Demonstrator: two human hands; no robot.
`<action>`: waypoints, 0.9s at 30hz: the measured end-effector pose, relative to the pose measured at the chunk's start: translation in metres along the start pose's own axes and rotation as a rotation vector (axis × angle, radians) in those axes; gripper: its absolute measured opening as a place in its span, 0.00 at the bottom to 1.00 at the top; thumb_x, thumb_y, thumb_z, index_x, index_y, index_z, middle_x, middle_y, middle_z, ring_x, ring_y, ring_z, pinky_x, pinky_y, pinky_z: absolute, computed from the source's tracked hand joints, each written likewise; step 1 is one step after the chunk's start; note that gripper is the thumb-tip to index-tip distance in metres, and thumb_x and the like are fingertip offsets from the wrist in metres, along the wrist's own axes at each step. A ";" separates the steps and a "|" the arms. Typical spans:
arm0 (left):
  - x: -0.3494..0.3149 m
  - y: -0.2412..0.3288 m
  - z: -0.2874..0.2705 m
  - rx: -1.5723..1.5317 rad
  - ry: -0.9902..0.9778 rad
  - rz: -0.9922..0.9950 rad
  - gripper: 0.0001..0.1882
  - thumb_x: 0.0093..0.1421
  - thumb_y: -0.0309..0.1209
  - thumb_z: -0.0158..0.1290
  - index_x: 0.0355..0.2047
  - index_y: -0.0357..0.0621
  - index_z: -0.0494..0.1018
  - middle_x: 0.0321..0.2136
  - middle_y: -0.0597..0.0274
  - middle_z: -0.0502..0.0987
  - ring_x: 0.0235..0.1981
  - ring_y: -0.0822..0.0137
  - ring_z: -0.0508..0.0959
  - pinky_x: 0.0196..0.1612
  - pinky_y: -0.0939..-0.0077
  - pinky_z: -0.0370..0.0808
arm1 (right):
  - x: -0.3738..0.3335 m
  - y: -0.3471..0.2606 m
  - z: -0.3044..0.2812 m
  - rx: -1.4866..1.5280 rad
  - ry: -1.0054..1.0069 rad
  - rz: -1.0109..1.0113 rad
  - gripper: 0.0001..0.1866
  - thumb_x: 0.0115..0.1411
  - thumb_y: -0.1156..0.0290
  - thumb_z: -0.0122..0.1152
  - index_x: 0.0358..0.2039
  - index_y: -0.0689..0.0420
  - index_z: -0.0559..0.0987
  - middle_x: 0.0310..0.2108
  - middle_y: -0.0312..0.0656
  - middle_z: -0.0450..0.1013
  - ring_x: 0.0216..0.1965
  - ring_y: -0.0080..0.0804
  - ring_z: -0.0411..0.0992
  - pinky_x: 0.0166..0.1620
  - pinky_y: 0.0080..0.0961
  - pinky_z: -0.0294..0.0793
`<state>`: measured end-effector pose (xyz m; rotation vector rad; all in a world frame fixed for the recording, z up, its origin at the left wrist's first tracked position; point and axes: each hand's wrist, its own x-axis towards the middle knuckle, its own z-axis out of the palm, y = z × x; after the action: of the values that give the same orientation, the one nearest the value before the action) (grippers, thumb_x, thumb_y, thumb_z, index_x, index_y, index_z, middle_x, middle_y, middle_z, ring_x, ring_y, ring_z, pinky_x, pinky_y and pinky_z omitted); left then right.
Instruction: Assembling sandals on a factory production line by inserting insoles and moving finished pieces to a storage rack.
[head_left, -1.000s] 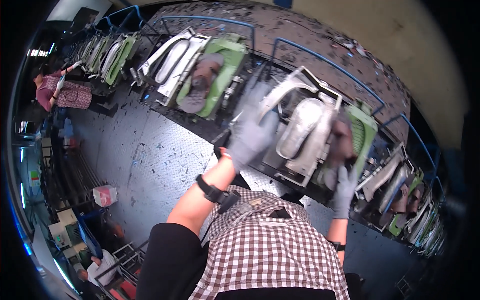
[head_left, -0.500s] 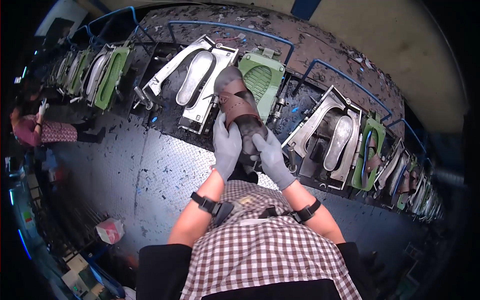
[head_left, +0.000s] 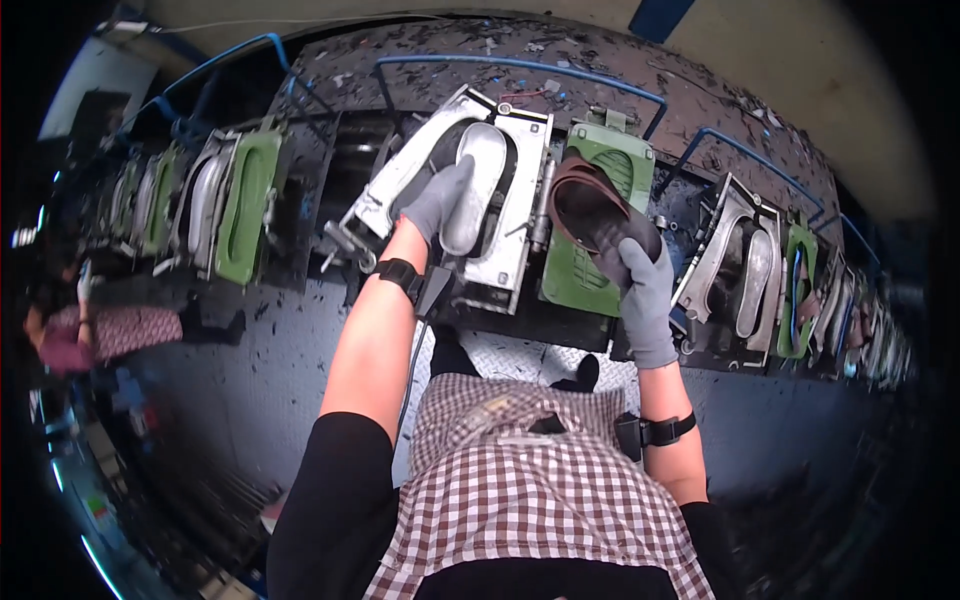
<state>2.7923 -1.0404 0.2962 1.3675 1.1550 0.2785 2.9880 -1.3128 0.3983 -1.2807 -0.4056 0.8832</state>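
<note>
**Right hand holds brown sole over green mould plate; left hand rests in open metal mould**

Obs. 1. Left hand [head_left: 440, 200], grey-gloved, reaches forward into the open silver mould [head_left: 500, 255]. Palm and fingers lie flat on the polished foot-shaped insert [head_left: 478, 185]; fingers loosely together, not closed around anything I can see.

Obs. 2. Right hand [head_left: 642, 290], also gloved, grips the brown shoe sole [head_left: 590, 205] at its near end, fingers curled around the edge. The sole is lifted clear, hovering over the green mould plate [head_left: 590, 270] just to the right of the silver mould.

Obs. 3. Orientation of the sole: long axis runs from the right hand up and to the person's left, far end pointing toward the top of the silver mould. It is tilted, hollow dark inner face turned toward the camera. The insert's long axis runs nearly straight away from the person, so the two are not parallel; the sole is skewed leftward.

Obs. 4. Key relation: the sole lies to the right of the left fingers, near but apart, with the mould's right-hand rim between them. The right hand is the nearer one, already holding it.

Obs. 5. Surroundings: a curving row of similar moulds [head_left: 230, 200] along a debris-flecked bench [head_left: 700, 90]; another person [head_left: 90, 335] at far left.
</note>
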 end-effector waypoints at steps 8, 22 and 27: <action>-0.017 -0.053 -0.010 -0.555 -0.296 0.063 0.29 0.66 0.51 0.53 0.51 0.34 0.72 0.40 0.60 0.78 0.40 0.73 0.76 0.45 0.77 0.75 | 0.059 -0.007 0.145 -0.387 0.387 -0.334 0.14 0.59 0.74 0.61 0.45 0.64 0.75 0.37 0.40 0.73 0.38 0.25 0.73 0.44 0.26 0.74; -0.089 -0.041 -0.028 -0.817 0.118 -0.373 0.36 0.70 0.56 0.41 0.65 0.38 0.59 0.59 0.54 0.68 0.56 0.61 0.72 0.59 0.66 0.70 | 0.007 0.090 0.189 -1.375 -0.298 -0.417 0.14 0.56 0.69 0.63 0.44 0.45 0.80 0.31 0.41 0.70 0.30 0.43 0.75 0.32 0.40 0.74; -0.096 -0.093 -0.025 -0.710 -0.284 -0.479 0.38 0.69 0.64 0.31 0.67 0.51 0.60 0.64 0.54 0.65 0.62 0.52 0.67 0.62 0.43 0.65 | 0.065 0.076 0.174 -1.271 -0.326 -0.262 0.09 0.57 0.66 0.63 0.40 0.47 0.82 0.36 0.40 0.75 0.38 0.43 0.77 0.41 0.35 0.77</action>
<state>2.6864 -1.1214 0.2678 0.4699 0.9729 0.1196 2.8796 -1.1473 0.3618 -2.1405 -1.5156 0.5667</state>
